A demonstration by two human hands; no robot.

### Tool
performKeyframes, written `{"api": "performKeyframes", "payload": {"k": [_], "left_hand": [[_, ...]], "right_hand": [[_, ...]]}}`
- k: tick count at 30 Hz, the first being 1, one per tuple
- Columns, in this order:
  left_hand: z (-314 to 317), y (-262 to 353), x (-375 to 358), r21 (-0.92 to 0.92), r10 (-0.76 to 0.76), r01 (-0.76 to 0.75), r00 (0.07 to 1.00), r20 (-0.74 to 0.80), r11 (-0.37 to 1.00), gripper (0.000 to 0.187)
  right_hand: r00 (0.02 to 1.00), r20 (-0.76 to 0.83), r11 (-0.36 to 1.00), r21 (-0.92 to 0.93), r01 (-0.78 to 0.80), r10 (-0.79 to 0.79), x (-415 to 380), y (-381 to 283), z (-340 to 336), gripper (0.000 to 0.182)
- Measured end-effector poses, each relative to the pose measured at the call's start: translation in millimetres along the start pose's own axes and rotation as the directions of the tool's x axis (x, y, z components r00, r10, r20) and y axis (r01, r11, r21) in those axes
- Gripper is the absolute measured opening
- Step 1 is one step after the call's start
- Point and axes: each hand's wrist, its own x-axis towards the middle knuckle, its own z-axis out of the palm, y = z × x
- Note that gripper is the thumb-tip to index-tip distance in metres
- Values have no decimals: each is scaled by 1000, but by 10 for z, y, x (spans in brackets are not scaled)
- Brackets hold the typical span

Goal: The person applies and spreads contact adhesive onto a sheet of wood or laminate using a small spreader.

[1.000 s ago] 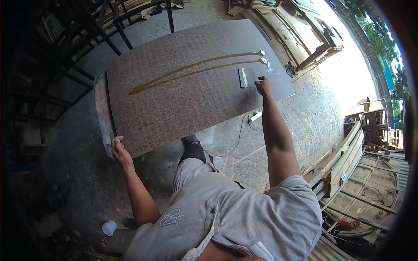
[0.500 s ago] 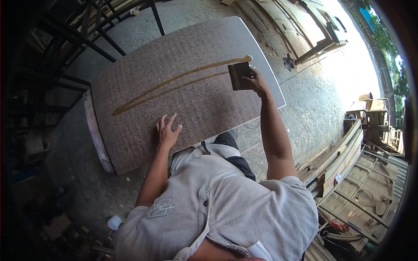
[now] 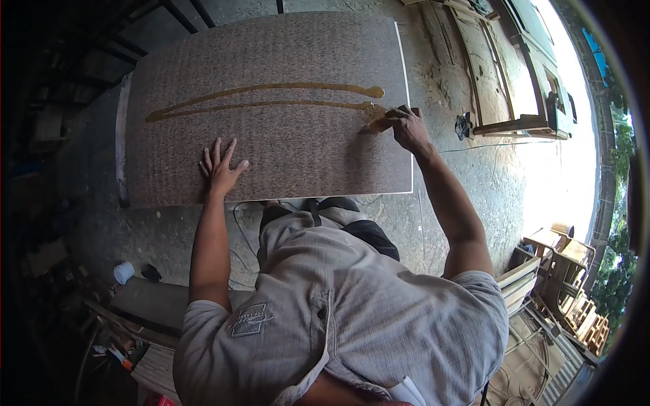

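A speckled brown board (image 3: 284, 152) lies flat in front of me. Two long yellowish-brown streaks of liquid (image 3: 271, 86) run across it and meet at the left. Near its right edge, my right hand (image 3: 410, 130) grips a flat spreader (image 3: 381, 124), now tilted, beside the right end of the lower streak. A thin smear shows by the spreader. My left hand (image 3: 222, 169) rests on the board near its front edge, fingers spread, holding nothing.
Dark metal frames (image 3: 179, 15) stand beyond the board at the upper left. Wooden frames (image 3: 518, 127) are at the upper right, with stacked wood (image 3: 575, 308) at the lower right. A white cup (image 3: 124, 273) is at the lower left.
The view has turned and shifted. The spreader, flat side up before, is now tilted nearly edge-on, and my right hand is closer to the board's right edge. The lower streak's right end is now uncovered.
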Motion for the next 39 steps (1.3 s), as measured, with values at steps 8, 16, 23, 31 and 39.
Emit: {"api": "performKeyframes", "payload": {"k": [8,16,23,31,39], "left_hand": [[-55,80,33,86,-105,99,992,69,991,77],[-10,76,4,103,-106,100,993,59,990,76],[47,93,-68,134,-72,68,997,30,989,74],[53,134,-62,136,-74,72,997,14,988,73],[36,131,-42,136,-96,89,994,45,987,73]], "right_hand": [[998,61,996,-90,-22,27,132,260,106,44],[1000,28,997,-78,-1,3,321,558,118,43],[998,55,998,-48,31,-28,271,537,-51,46],[999,0,997,-56,47,-47,134,610,13,47],[992,-72,990,-101,94,-101,356,818,-42,43]]}}
